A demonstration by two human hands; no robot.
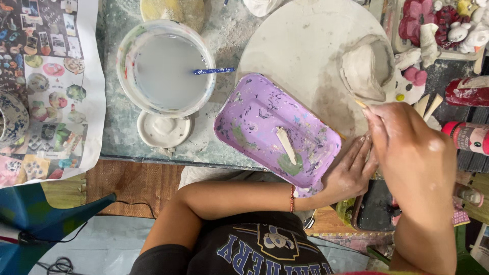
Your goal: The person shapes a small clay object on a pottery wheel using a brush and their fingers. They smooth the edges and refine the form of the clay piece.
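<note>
Newspaper: a printed sheet [51,86] with coloured pictures covers the far left of the table, its edge hanging over wooden flooring.
Table surface: grey, dusty worktop [114,127], smeared with dried clay.
Bucket: a round white tub [165,69] of pale grey liquid stands near the paper; a blue-handled tool [214,71] rests on its rim.
Lid: a small white dish [164,130] of slip sits just below the bucket, touching it.
Tray: a purple paint-stained tray [275,132] lies tilted at the table edge, with a pale wooden stick [286,144] inside.
Board: a large round board [305,46] lies behind the tray.
Clay piece: a hollow grey clay form [364,69] sits on the board's right side.
Left hand [351,170]: fingers laid flat by the tray's right end, gripping nothing visible.
Right hand [412,153]: closed around a thin wooden tool [360,103] whose tip meets the clay piece.
Far right: pink and white figurines [443,23] in a tray, plus paint bottles [468,91].
</note>
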